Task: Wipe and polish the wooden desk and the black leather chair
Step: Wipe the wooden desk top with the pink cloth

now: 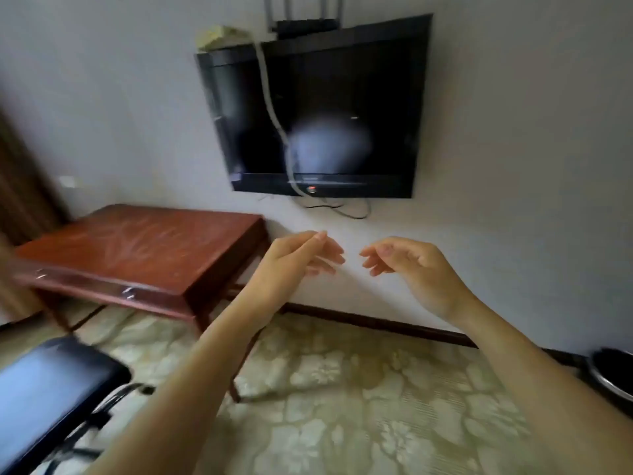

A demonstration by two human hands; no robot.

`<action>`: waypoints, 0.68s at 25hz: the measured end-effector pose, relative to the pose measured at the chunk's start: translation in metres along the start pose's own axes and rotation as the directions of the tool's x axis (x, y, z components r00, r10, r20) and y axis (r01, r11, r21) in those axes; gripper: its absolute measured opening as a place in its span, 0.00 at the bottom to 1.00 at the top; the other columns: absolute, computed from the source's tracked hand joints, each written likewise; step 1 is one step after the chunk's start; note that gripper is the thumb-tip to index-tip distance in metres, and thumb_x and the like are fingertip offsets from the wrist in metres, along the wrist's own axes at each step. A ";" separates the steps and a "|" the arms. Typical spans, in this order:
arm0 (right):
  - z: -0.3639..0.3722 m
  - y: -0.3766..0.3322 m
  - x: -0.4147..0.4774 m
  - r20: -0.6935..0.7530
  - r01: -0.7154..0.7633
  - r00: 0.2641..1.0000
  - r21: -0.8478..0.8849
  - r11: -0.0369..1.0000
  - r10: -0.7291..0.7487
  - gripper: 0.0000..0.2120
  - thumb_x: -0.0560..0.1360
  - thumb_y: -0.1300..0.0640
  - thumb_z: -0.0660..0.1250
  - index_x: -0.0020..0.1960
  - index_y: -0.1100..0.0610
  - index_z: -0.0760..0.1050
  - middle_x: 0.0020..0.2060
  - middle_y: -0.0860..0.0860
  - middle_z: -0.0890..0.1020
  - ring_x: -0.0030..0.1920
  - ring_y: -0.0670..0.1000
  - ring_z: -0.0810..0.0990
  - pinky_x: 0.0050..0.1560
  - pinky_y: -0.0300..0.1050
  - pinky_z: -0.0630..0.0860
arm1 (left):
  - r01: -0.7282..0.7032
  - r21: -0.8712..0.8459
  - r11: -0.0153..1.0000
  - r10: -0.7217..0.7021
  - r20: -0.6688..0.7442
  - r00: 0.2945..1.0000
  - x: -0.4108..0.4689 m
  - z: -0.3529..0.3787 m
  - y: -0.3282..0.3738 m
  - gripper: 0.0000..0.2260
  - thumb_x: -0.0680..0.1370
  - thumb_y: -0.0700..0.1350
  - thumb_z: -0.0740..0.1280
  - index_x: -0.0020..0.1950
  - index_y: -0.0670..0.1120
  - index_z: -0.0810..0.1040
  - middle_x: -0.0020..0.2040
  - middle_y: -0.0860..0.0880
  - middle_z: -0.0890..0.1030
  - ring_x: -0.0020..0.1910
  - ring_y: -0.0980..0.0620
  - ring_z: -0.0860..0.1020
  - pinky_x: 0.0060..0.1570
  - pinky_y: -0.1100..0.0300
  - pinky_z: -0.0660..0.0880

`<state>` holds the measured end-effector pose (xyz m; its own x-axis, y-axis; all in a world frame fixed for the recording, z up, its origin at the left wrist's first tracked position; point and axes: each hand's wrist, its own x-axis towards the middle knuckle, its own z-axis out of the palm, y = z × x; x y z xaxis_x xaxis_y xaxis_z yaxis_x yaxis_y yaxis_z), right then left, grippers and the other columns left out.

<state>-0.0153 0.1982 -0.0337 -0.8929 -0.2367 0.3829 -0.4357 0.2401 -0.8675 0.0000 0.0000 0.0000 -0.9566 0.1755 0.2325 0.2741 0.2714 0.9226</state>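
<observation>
Left grip (pixel 298 258) and right grip (pixel 407 265): both bare, raised in mid-air before the wall (pixel 513 166), fingers loosely curled, holding nothing. Fingertips point toward each other, a gap between them; neither grip touches any surface. Wooden bench (pixel 137 245): reddish-brown, stands to the left of the grips with its far edge against the wall. Its top shows pale streaks across the glossy finish. Front carries drawers with small metal handles (pixel 128 293). Black leather chair (pixel 44 389): lower left, in front of the bench and apart from it; seat glossy, reflecting light; dark metal frame under it. Room: wall-mounted television (pixel 342 97) above and right of the bench, screen dark, a grey cable (pixel 270 108) hanging down across it. A black router (pixel 305 25) with upright antennas sits at its top edge. Floor: pale green-beige floral carpet (pixel 342 389), dark baseboard (pixel 376 323) along the wall foot. Brown curtain (pixel 20 186) at the left edge; black bin (pixel 613 371) with a metal rim at the right edge.
</observation>
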 end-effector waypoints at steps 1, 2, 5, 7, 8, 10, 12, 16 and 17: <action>-0.031 0.006 -0.008 -0.053 -0.030 0.998 0.001 1.000 0.030 0.14 0.77 0.46 0.61 0.48 0.53 0.81 0.43 0.51 0.84 0.45 0.51 0.82 0.56 0.49 0.77 | -0.014 -0.006 1.000 0.015 0.060 0.998 0.020 0.030 0.004 0.15 0.83 0.46 0.56 0.45 0.45 0.81 0.43 0.49 0.84 0.42 0.51 0.81 0.53 0.53 0.74; -0.058 0.014 -0.013 -0.114 -0.052 0.992 0.008 0.999 0.052 0.13 0.78 0.47 0.62 0.48 0.53 0.81 0.43 0.51 0.84 0.45 0.51 0.82 0.56 0.50 0.77 | -0.009 -0.013 1.000 0.010 0.111 0.994 0.036 0.055 0.009 0.15 0.83 0.46 0.56 0.45 0.45 0.81 0.43 0.49 0.84 0.41 0.52 0.81 0.52 0.54 0.74; -0.159 0.043 -0.038 -0.237 -0.099 0.968 -0.043 0.994 0.086 0.11 0.78 0.50 0.61 0.47 0.51 0.81 0.42 0.50 0.84 0.45 0.52 0.82 0.57 0.50 0.76 | -0.057 -0.013 0.998 0.058 0.267 0.962 0.083 0.161 0.030 0.16 0.83 0.47 0.56 0.45 0.47 0.81 0.44 0.50 0.85 0.43 0.52 0.82 0.52 0.57 0.75; -0.231 0.058 -0.059 -0.305 -0.139 0.945 -0.063 0.988 0.114 0.11 0.79 0.53 0.60 0.47 0.50 0.81 0.41 0.48 0.84 0.44 0.50 0.82 0.54 0.45 0.76 | -0.111 -0.043 0.993 0.119 0.353 0.928 0.108 0.238 0.053 0.16 0.83 0.47 0.55 0.46 0.47 0.81 0.45 0.51 0.84 0.45 0.52 0.82 0.54 0.57 0.76; -0.273 0.066 -0.073 -0.350 -0.163 0.928 -0.080 0.983 0.125 0.11 0.80 0.54 0.60 0.47 0.50 0.81 0.40 0.48 0.84 0.44 0.49 0.82 0.52 0.41 0.76 | -0.124 -0.077 0.989 0.144 0.401 0.905 0.121 0.283 0.066 0.15 0.83 0.47 0.56 0.46 0.47 0.81 0.45 0.52 0.84 0.45 0.52 0.82 0.55 0.56 0.76; -0.338 0.074 -0.094 -0.416 -0.208 0.897 -0.104 0.973 0.147 0.12 0.80 0.56 0.59 0.48 0.52 0.81 0.40 0.48 0.84 0.43 0.47 0.82 0.49 0.37 0.76 | -0.120 -0.123 0.985 0.164 0.458 0.874 0.140 0.350 0.087 0.15 0.83 0.47 0.56 0.47 0.47 0.81 0.46 0.52 0.84 0.46 0.53 0.82 0.55 0.57 0.76; -0.407 0.082 -0.120 -0.510 -0.238 0.848 -0.125 0.963 0.144 0.12 0.80 0.58 0.59 0.48 0.55 0.81 0.40 0.50 0.84 0.42 0.48 0.82 0.48 0.36 0.76 | -0.115 -0.180 0.977 0.194 0.525 0.828 0.160 0.427 0.108 0.14 0.83 0.47 0.56 0.47 0.47 0.81 0.46 0.52 0.84 0.46 0.54 0.82 0.55 0.58 0.76; -0.518 0.108 -0.171 -0.674 -0.296 0.727 -0.136 0.946 0.130 0.12 0.80 0.58 0.59 0.47 0.55 0.81 0.39 0.53 0.84 0.41 0.50 0.82 0.47 0.38 0.77 | -0.078 -0.243 0.967 0.221 0.646 0.730 0.190 0.561 0.135 0.13 0.82 0.45 0.58 0.46 0.47 0.81 0.46 0.53 0.84 0.43 0.54 0.82 0.54 0.58 0.75; -0.541 0.115 -0.182 -0.704 -0.320 0.698 -0.136 0.938 0.135 0.12 0.80 0.58 0.59 0.46 0.55 0.81 0.39 0.53 0.84 0.41 0.50 0.82 0.46 0.37 0.77 | -0.072 -0.250 0.966 0.226 0.670 0.707 0.197 0.590 0.139 0.13 0.82 0.45 0.58 0.45 0.47 0.81 0.46 0.53 0.84 0.43 0.54 0.82 0.54 0.59 0.75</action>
<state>0.0356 0.7780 -0.0310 -0.7618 0.5297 0.3730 -0.1385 0.4293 -0.8925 -0.0920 0.6304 -0.0072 -0.5484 0.8194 0.1670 0.3088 0.0129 0.9510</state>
